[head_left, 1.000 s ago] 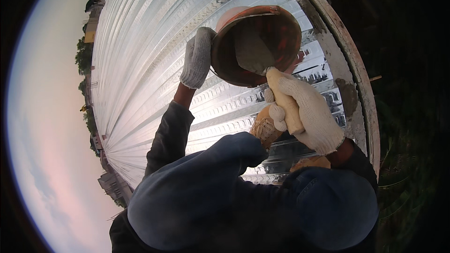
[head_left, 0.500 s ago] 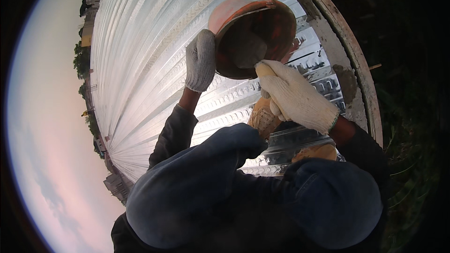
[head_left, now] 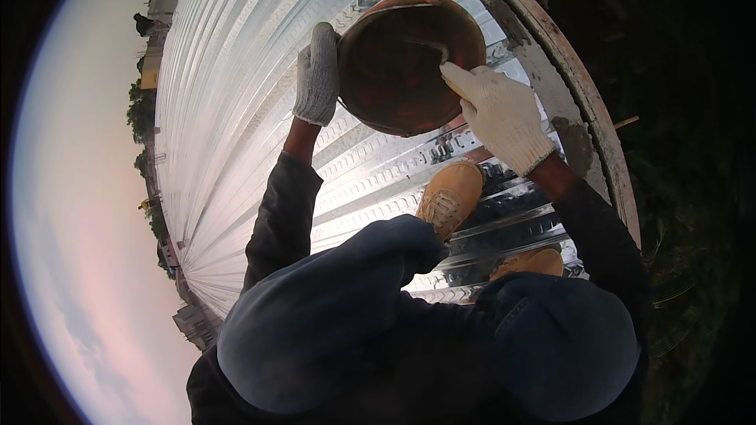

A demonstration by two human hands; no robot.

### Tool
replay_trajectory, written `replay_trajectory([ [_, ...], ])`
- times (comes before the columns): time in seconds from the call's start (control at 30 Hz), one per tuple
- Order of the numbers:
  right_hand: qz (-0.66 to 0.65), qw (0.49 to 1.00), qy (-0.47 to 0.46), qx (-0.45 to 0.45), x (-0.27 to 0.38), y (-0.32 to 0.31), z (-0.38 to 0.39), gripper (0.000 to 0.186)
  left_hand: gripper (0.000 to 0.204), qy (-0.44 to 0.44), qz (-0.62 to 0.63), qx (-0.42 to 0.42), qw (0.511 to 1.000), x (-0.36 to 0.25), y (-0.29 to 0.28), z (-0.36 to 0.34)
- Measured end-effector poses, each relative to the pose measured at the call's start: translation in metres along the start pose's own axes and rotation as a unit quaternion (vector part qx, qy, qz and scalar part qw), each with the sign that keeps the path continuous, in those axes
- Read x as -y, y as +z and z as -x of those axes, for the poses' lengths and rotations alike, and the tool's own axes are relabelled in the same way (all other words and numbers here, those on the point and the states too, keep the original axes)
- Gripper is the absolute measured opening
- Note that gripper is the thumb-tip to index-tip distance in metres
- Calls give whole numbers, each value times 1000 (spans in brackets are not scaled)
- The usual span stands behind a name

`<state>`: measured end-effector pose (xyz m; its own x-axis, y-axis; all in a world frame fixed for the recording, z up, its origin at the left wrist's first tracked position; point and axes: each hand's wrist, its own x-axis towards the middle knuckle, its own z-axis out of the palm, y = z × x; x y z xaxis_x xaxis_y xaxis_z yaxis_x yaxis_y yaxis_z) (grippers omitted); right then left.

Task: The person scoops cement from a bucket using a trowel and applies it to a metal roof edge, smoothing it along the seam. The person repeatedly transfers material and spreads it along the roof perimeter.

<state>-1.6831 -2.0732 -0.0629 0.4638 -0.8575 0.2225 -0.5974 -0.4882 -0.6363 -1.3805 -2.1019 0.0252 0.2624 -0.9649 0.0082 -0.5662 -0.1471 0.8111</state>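
A round orange-red pan (head_left: 394,98), dark and stained inside, is tipped so that its mouth faces me. My left hand (head_left: 317,79), in a grey-white knit glove, grips it at its left side, the fingers lying together along the outer wall. In a cream knit glove, my right hand (head_left: 508,118) is closed round the handle of a trowel at the pan's right rim. The trowel's bent metal shank (head_left: 444,53) reaches into the pan; its blade is hard to make out in the shadow there.
Ribbed, shiny metal decking (head_left: 244,118) spreads under me and to the left. Along the right runs a rough concrete edge (head_left: 587,102), with dark grass beyond it. My tan shoe (head_left: 453,197) rests on the decking. Trees and buildings line the far left.
The pan has tilted further toward me and shifted slightly left, its mouth now more fully in view. Both hands moved up with it, and the trowel's grey blade has gone from clear sight.
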Motion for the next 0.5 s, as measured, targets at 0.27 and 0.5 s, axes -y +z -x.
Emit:
replay_trajectory([
  [0.27, 2, 997, -77, 25, -1, 1, 7, 42, 64, 33, -45, 42, 998, -5, -21, -27],
  [0.5, 88, 993, -49, 65, 0, 8, 12, 51, 74, 45, -39, 42, 997, -9, 6, -39],
])
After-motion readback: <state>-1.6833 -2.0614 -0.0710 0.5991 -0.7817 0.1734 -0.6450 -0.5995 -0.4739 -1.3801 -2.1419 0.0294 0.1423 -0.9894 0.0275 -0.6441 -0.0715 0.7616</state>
